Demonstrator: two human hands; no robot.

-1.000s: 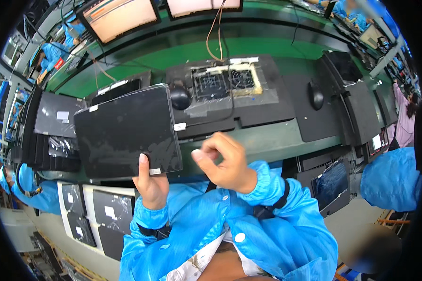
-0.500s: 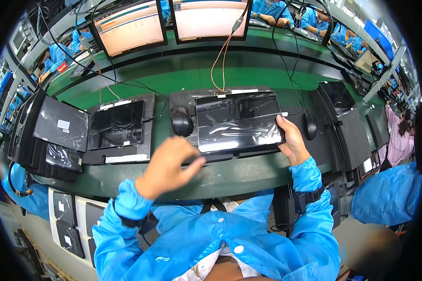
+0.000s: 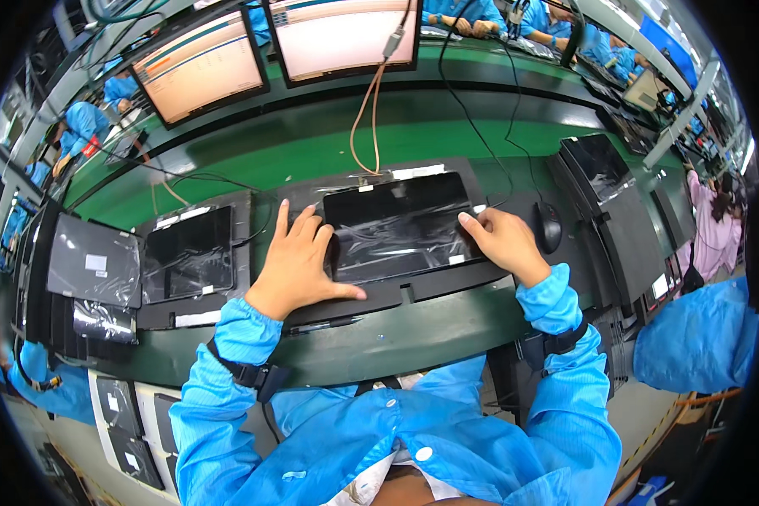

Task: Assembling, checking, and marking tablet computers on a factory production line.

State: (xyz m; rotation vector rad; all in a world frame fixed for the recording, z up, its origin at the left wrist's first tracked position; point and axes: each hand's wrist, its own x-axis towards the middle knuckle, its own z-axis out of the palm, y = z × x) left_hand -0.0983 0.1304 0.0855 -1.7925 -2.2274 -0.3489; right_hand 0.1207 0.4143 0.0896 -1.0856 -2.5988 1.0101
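Two film-covered tablets are lying on black mats (image 3: 438, 280): one, the centre tablet (image 3: 396, 223), near the middle of the tabletop (image 3: 430, 350), and a second tablet (image 3: 190, 253) toward its left end. I am resting my left grip (image 3: 291, 266), fingers spread apart, at the centre tablet's left edge. My right grip (image 3: 510, 244) is curling at its right edge, thumb over the film; I cannot tell whether it is clamping anything.

Two monitors (image 3: 346, 38) are standing along the tabletop's far side. One mouse (image 3: 550, 226) is lying right of my right grip. A stack of black panels (image 3: 637, 244) is taking up the right end. At the left end one labelled grey panel (image 3: 97, 261) is lying behind one smaller wrapped panel (image 3: 104, 320). My left grip is blocking part of the gap between the tablets.
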